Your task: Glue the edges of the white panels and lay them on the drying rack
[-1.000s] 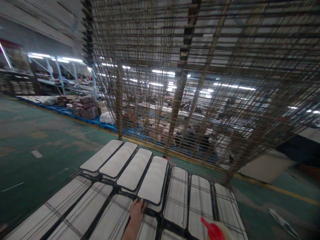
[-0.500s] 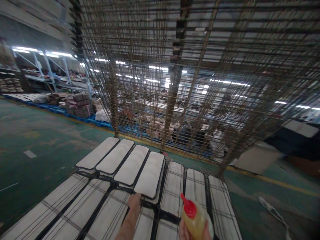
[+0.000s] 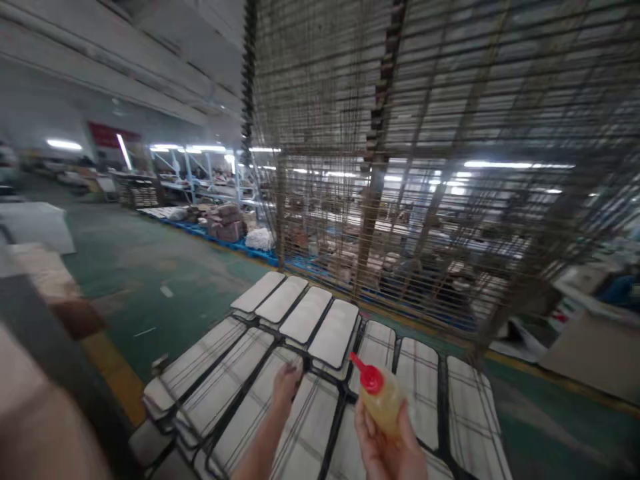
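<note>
From the head view, the right hand is clamped around a yellowish bottle (red-capped, tilted) above the pale panels. The left hand reaches over the panels, left of the bottle; its grip I cannot tell.

head-worn view, facing forward, down over hands

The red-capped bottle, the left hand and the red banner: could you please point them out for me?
Red-capped bottle [image 3: 385, 408], head view: its yellowish body.
Left hand [image 3: 287, 384], head view: middle of the hand.
Red banner [image 3: 115, 135], head view: its middle.
</note>
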Demonstrator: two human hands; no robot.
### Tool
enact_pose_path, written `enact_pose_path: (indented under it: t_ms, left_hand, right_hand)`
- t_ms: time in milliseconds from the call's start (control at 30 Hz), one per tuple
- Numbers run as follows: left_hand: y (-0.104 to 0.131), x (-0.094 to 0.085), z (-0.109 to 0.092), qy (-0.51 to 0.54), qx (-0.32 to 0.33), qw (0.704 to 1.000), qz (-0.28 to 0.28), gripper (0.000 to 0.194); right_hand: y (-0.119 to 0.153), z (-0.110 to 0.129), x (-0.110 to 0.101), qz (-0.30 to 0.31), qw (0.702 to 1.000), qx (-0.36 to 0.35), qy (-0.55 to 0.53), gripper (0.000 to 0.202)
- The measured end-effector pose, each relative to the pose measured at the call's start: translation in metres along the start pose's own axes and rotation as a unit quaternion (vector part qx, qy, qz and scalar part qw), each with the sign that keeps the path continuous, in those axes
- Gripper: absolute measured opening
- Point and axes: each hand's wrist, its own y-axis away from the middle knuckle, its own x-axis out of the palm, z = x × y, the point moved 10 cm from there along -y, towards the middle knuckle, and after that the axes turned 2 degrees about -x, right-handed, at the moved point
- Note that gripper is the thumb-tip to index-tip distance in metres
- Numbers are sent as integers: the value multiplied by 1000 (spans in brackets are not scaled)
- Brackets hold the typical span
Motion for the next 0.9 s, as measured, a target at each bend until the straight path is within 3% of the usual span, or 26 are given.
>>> enact_pose_path:
  t_ms: [67,133,233,300,400,500,567,633,733,900]
  left_hand:
    - [30,-43,-9,27,19,999,-8,42]
    - [65,-97,-13,48,42,997,-31,50]
    - [124,-194,-15,51,99,989,-95,57]
    - [168,-266,-18,16,157,973,-170,58]
    - [235,-378,-24,-90,203,913,-341,61]
    - [275,-463,-36,-225,165,831,-481,67]
    - [276,-495,-40,-291,100,803,-511,72]
    - [266,-510,-39,-327,45,793,-512,78]
    - [249,-510,-33,-336,22,791,-511,81]
    - [246,-505,-22,-303,61,784,-539,77]
  right_hand:
    - [23,-12,7,17,999,33,16,37]
    - [46,-24,12,27,997,71,28,41]
    - [76,-38,13,21,991,123,40,37]
    - [89,-46,12,9,988,148,48,36]
    - [110,-70,16,1,970,233,72,39]
    - [132,-91,31,33,962,256,87,38]
    - [144,-101,43,63,970,219,88,39]
    - [155,-116,50,82,972,200,94,40]
    - [164,-144,50,84,969,206,108,35]
    - [161,-189,35,27,951,290,107,27]
